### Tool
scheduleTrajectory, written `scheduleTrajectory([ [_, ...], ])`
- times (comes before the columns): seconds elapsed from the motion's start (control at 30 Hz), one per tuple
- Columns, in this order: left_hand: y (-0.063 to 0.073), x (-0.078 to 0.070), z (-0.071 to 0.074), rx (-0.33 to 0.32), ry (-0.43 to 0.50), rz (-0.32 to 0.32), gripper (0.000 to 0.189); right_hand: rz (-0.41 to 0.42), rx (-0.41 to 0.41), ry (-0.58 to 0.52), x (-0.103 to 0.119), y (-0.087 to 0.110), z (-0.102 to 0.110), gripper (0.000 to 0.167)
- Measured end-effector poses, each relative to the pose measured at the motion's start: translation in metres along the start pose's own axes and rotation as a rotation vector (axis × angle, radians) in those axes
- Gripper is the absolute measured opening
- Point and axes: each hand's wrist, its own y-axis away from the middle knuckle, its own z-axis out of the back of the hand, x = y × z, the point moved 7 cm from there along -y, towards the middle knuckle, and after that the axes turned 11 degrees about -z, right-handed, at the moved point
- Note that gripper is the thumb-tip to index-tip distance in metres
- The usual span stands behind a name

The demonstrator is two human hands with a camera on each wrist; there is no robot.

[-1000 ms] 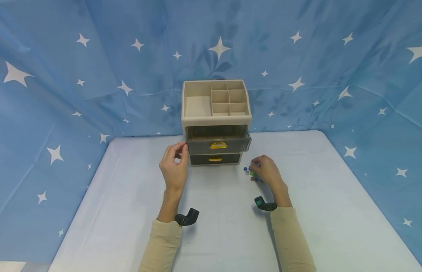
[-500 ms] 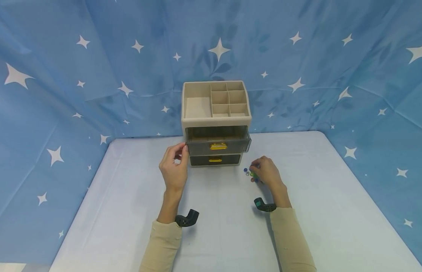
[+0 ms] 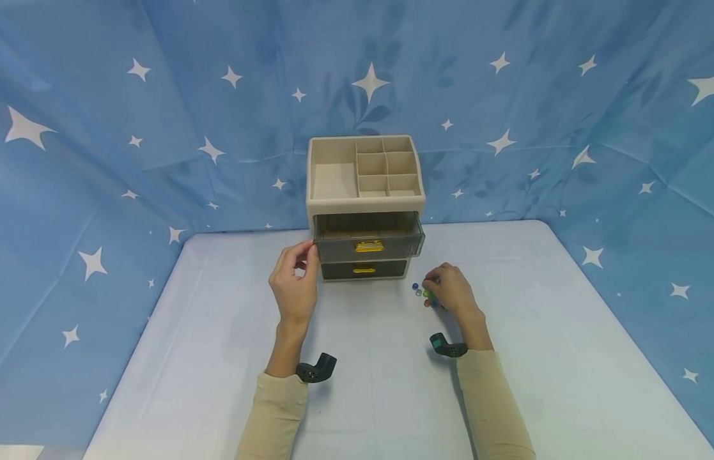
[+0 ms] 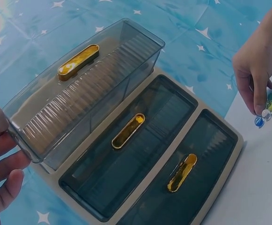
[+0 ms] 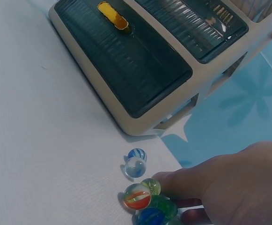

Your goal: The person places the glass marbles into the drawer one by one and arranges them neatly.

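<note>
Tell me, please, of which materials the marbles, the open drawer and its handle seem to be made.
Marbles: probably glass, glossy; clear bodies show coloured swirls.
Open drawer: likely plastic, smoke-tinted, glossy; its ribbed inside shows through.
Handle: shiny gold finish, bright reflections; plastic or metal, I cannot tell.

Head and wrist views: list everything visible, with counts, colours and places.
Flat tabletop: one, white, in the foreground
Plastic drawer organizer: one, beige, at the tabletop's far side
Transparent open drawer: one, smoky grey, top of the organizer's three
Transparent closed drawers: two, dark, below the open drawer
Oblong handles: three, gold, one per drawer
Round glass marbles: at least six, blue, clear, green and orange, right of the organizer
Star-printed cloth: one, blue and white, behind the organizer
Wrist cameras: two, black, one per wrist
Sleeves: two, beige, on the forearms
Left hand: one, bare, holding the open drawer's left corner
Right hand: one, bare, at the marbles
</note>
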Motion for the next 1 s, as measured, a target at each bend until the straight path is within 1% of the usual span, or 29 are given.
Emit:
scheduleTrajectory([
  [0.23,-0.001,-0.001,-0.001,0.006,0.012,-0.010,0.013,-0.047,0.006,0.009,-0.001,0.000,0.000,0.026],
  [0.37,0.000,0.000,-0.001,0.015,0.012,-0.004,0.013,-0.054,0.003,-0.002,-0.002,0.001,0.002,0.027],
  [0.57,0.001,0.002,-0.002,0.029,0.009,0.009,0.015,-0.034,-0.021,-0.013,-0.003,0.002,0.006,0.026],
  [0.8,0.000,0.001,-0.002,0.020,0.004,-0.002,0.013,-0.007,-0.053,-0.026,-0.001,0.002,0.010,0.024],
  [1.0,0.001,0.003,-0.003,0.020,0.001,-0.009,0.013,-0.021,-0.058,-0.028,-0.002,0.001,0.012,0.025],
])
